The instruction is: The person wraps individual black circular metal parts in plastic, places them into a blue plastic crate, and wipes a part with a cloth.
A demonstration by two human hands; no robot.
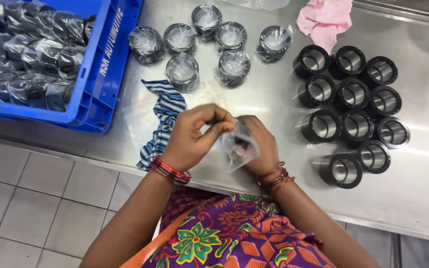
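Note:
My left hand (pixel 194 136) and my right hand (pixel 260 144) meet over the near edge of the steel table (pixel 274 106). Together they grip a small clear plastic bag (pixel 239 146) with a dark ring part inside it. Left-hand fingers pinch the bag's top edge, while the right hand cups it from the right. Red bangles sit on both wrists. A striped blue and white cloth (pixel 164 116) lies just left of my left hand.
Several bagged black rings (pixel 182 69) lie at the table's far middle. Several unbagged black metal rings (pixel 353 94) stand in rows on the right. A blue crate (pixel 100 74) full of bagged rings stands at left. A pink cloth (pixel 323 20) lies at the back.

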